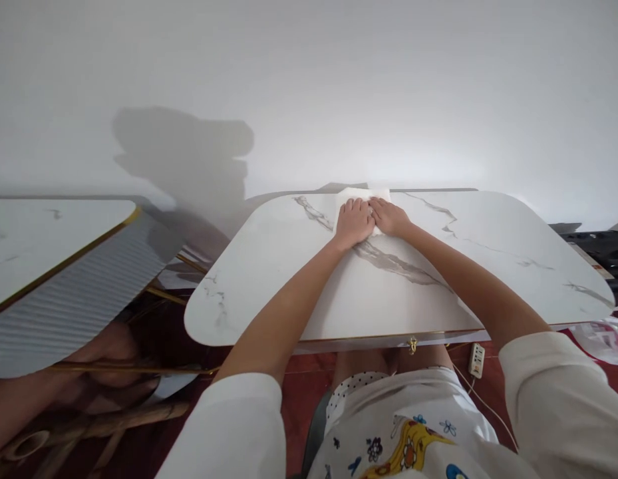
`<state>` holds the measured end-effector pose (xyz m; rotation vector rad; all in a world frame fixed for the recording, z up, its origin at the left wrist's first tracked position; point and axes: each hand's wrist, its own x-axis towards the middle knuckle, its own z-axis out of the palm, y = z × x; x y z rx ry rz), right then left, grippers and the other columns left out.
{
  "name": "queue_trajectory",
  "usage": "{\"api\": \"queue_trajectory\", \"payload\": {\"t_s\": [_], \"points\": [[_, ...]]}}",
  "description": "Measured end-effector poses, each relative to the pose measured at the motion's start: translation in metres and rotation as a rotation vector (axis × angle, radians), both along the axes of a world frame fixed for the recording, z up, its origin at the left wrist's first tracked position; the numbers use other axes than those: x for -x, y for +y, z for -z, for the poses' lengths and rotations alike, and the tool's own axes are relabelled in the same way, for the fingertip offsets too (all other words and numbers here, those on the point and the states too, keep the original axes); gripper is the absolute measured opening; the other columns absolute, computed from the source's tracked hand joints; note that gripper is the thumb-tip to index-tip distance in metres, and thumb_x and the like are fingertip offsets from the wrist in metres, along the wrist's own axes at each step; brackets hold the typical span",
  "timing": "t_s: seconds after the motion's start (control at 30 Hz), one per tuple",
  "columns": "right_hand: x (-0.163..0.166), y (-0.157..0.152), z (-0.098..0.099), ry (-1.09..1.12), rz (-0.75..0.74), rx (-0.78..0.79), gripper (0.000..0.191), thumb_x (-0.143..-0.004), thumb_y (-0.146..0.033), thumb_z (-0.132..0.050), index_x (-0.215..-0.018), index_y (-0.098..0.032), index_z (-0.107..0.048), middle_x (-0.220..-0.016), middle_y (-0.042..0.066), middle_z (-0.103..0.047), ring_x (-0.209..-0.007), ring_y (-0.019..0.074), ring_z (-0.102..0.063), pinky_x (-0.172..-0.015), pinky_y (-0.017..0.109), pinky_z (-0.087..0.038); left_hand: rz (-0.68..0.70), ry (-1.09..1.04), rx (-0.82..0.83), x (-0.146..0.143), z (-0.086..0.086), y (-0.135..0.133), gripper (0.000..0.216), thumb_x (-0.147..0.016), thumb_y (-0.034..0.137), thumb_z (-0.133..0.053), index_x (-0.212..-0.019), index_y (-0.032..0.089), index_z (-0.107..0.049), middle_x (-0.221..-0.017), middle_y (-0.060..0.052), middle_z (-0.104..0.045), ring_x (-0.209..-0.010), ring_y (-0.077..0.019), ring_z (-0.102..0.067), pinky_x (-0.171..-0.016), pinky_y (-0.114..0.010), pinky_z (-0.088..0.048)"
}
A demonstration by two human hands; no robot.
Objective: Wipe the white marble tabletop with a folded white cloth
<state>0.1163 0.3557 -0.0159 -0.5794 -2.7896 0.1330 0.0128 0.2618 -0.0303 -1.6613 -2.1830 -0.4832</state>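
A white cloth or paper wipe (342,197) lies near the far edge of the white marble-patterned tabletop (269,266). My left hand (356,221) presses down on it, back of the hand up and fingers bent over it. Right against it, my right hand (390,216) holds the same wipe, its fingertips meeting the left hand's fingers. The palms and the middle of the wipe are hidden beneath the hands. Both arms reach forward across the table.
A white wall (309,93) rises behind the table. At left stands a second marble-patterned table (49,246), with another person's leg (109,346) below it. A gold latch (412,344) is on the front edge. A power strip (477,360) and black equipment (601,249) are at right.
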Motion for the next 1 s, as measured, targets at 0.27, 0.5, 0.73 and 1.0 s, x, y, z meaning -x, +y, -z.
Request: {"api": "queue_trajectory", "payload": {"t_s": [0.27, 0.5, 0.73, 1.0], "points": [[0.027, 0.028, 0.002, 0.050, -0.007, -0.004, 0.045, -0.096, -0.020, -0.028, -0.137, -0.010, -0.045, -0.147, 0.011, -0.045, -0.136, 0.0241, -0.039, -0.111, 0.040, -0.034, -0.010, -0.039, 0.045, 0.026, -0.004, 0.028, 0.033, -0.089, 0.022, -0.037, -0.116, 0.012, -0.053, -0.129, -0.017, -0.053, -0.126, -0.0328, -0.042, -0.104, -0.047, -0.034], [0.037, 0.044, 0.003, 0.048, -0.013, -0.007, 0.044, -0.097, -0.021, -0.029, -0.137, -0.010, -0.045, -0.147, 0.012, -0.045, -0.136, 0.0230, -0.039, -0.112, 0.038, -0.032, 0.014, -0.028, 0.010, 0.039, 0.002, 0.045, 0.034, -0.090, 0.023, -0.036, -0.117, 0.013, -0.053, -0.126, -0.016, -0.055, -0.124, -0.0332, -0.044, -0.102, -0.047, -0.035], [0.036, 0.061, 0.003, 0.017, -0.029, 0.015, 0.046, -0.097, -0.023, -0.028, -0.139, -0.009, -0.043, -0.148, 0.012, -0.043, -0.137, 0.0241, -0.038, -0.112, 0.039, -0.031, -0.015, -0.042, 0.064, 0.029, -0.008, 0.052, 0.037, -0.090, 0.024, -0.034, -0.121, 0.012, -0.051, -0.130, -0.016, -0.053, -0.126, -0.0327, -0.040, -0.104, -0.047, -0.032], [0.021, 0.073, 0.010, -0.005, -0.038, 0.027, 0.050, -0.097, -0.021, -0.027, -0.142, -0.003, -0.039, -0.150, 0.015, -0.040, -0.139, 0.0247, -0.034, -0.116, 0.038, -0.027, -0.046, -0.052, 0.128, 0.010, -0.008, 0.060, 0.040, -0.091, 0.025, -0.035, -0.126, 0.011, -0.048, -0.138, -0.015, -0.048, -0.129, -0.0321, -0.036, -0.109, -0.046, -0.029]]}}
